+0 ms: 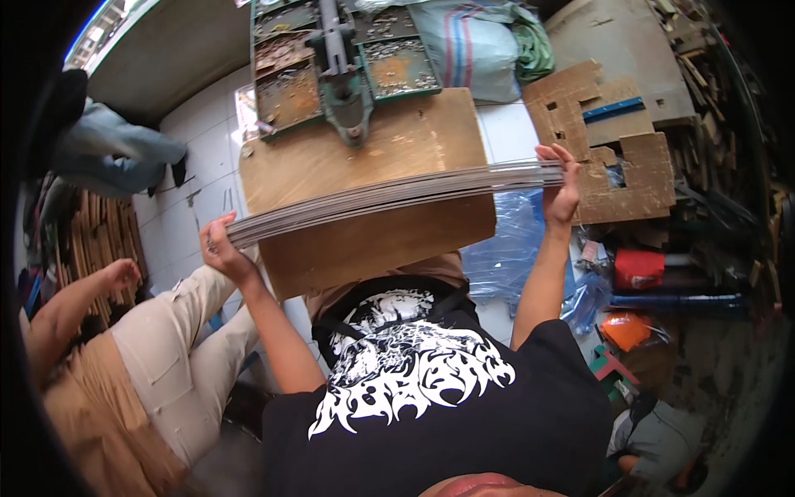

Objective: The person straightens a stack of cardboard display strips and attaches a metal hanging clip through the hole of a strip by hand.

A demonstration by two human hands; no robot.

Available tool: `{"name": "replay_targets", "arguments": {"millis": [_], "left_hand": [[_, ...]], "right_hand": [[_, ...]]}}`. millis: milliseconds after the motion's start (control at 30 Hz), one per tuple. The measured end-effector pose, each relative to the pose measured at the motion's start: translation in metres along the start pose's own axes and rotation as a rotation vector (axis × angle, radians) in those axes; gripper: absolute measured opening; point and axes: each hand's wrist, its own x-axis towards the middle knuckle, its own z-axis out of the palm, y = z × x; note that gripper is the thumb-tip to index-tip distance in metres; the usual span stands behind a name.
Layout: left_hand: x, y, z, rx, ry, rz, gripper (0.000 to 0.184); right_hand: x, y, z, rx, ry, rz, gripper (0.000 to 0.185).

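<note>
A bundle of long, thin grey strips [373, 195] spans the view in front of my chest, slightly tilted, its right end higher in the picture. My left hand [222, 247] is closed around the left end. At the other end, my right hand [561, 184] holds the strips between palm and fingers. Beneath the bundle lies a brown wooden board [364, 153]. Beyond it stands a green machine arm [344, 103] between metal trays [403, 66] that hold small metal pieces.
Another person's hand [122, 274] and beige trousers [157, 348] are close on the left. Cut brown board [609, 186], a red roll [638, 270] and an orange packet [624, 330] lie on the right. A large sack [464, 50] sits behind. Someone else is at lower right.
</note>
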Motion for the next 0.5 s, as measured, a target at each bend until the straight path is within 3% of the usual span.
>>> {"name": "replay_targets", "arguments": {"millis": [33,133,300,500], "left_hand": [[0.000,-0.001,-0.001,0.030,0.004,0.011,0.024],[-0.003,-0.003,-0.003,-0.028,-0.002,0.004,0.023],[-0.009,0.004,-0.001,-0.021,0.012,0.006,0.022],[-0.009,0.007,-0.010,-0.019,-0.077,-0.037,0.026]], "right_hand": [[-0.001,0.008,0.000,-0.059,0.031,-0.021,0.063],[0.000,0.023,0.003,-0.069,0.088,-0.110,0.060],[-0.002,0.026,0.009,-0.171,0.229,-0.171,0.027],[-0.002,0.025,0.011,-0.110,0.268,-0.146,0.021]]}}
